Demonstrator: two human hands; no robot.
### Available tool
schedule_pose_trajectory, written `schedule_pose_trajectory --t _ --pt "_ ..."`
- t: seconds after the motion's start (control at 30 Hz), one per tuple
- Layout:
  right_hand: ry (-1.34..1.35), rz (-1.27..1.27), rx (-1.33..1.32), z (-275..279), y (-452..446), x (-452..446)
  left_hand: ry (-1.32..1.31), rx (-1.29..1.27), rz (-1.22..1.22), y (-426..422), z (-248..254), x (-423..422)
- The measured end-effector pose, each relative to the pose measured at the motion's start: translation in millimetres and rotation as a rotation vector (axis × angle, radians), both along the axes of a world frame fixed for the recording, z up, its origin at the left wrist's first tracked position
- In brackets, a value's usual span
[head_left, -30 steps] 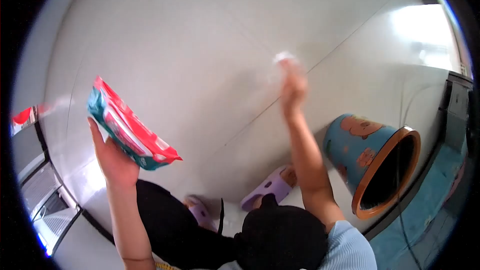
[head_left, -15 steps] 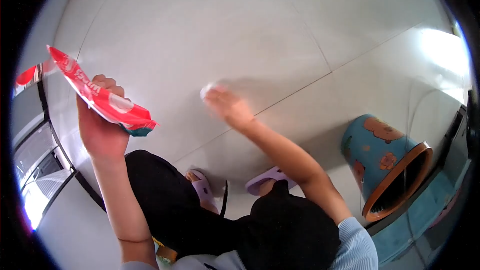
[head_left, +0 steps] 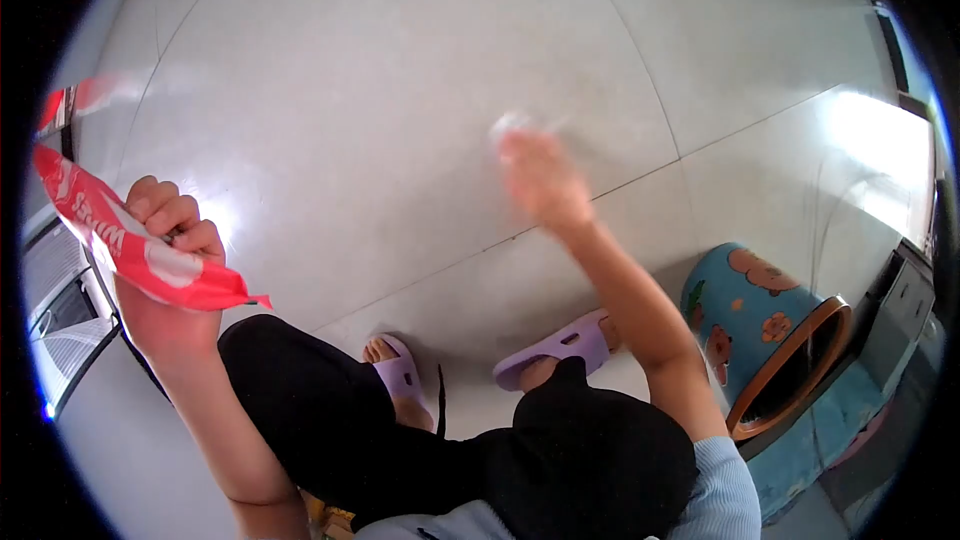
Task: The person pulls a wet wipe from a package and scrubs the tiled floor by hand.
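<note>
My left hand (head_left: 170, 220) is closed around a red and white pack of wipes (head_left: 130, 245), held up off the floor at the left with its lettering showing. Out over the pale tiled floor (head_left: 400, 70), my right hand (head_left: 545, 180) is blurred by motion. At its fingertips shows a bit of a white wipe (head_left: 512, 124), mostly covered by the hand and low against the tiles.
A blue bin (head_left: 745, 310) with a brown rim and bear prints leans at the right, beside a blue surface (head_left: 800, 450). My feet in purple slippers (head_left: 565, 350) are below. Dark-edged furniture (head_left: 70, 305) stands at the left.
My right hand and the white wipe have swept to the right and slightly farther out across the floor. The pack in my left hand has shifted left and down in view.
</note>
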State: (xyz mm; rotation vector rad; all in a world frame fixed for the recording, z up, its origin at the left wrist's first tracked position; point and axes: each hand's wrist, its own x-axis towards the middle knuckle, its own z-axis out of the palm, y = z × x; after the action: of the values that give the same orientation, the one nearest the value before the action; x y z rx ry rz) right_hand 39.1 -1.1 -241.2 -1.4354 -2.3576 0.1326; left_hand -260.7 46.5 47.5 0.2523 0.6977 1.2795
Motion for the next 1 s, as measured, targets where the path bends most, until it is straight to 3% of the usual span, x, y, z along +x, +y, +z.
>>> schedule_pose_trajectory --t 0.1,0.13,0.2,0.23,0.37,0.4,0.47,0.5,0.57,0.6,0.7,0.73,0.8,0.87,0.93,1.0 --pt "-0.202 -0.453 -0.076 3 58 66 0.056 0.012 0.038 -8 7 -3" --pt "-0.204 -0.448 -0.074 -2 58 62 0.034 0.020 0.016 -8 8 -6" --pt "-0.665 -0.439 -0.012 -11 58 44 0.024 0.052 -0.023 -9 7 -11" --pt "-0.668 -0.433 -0.004 -7 57 34 0.018 0.084 -0.060 -10 7 -11" --pt "-0.219 0.262 -0.166 13 21 -9 0.030 0.024 -0.008 -14 13 -1" --pt "-0.215 0.260 -0.164 9 33 1 0.035 0.026 -0.009 -15 13 -1" --pt "-0.046 -0.190 -0.153 -4 71 33 0.000 0.016 0.003 -19 13 -3" --pt "-0.046 -0.186 -0.157 -4 77 35 0.001 0.012 0.007 -20 13 -4" --pt "-0.317 -0.321 0.044 0 85 40 -0.004 0.036 -0.029 -20 14 -4" --pt "-0.318 -0.320 0.049 0 74 32 -0.006 0.041 -0.027 -21 16 -2" --pt "-0.284 0.235 0.108 -4 -2 -13 -0.011 0.011 0.026 -26 19 5" --pt "-0.282 0.236 0.106 3 -11 -12 0.010 -0.009 0.033 -28 21 7" --pt "-0.179 0.373 -0.150 13 -18 -2 0.038 -0.025 0.035 -33 23 7" --pt "-0.384 -0.011 0.150 -6 13 26 0.034 -0.011 -0.005 -42 24 -2" --pt "-0.292 -0.338 -0.073 6 45 56 0.035 -0.020 -0.023 -47 30 1" --pt "-0.351 -0.345 -0.045 -20 26 48 0.062 -0.009 -0.004 -55 35 2"
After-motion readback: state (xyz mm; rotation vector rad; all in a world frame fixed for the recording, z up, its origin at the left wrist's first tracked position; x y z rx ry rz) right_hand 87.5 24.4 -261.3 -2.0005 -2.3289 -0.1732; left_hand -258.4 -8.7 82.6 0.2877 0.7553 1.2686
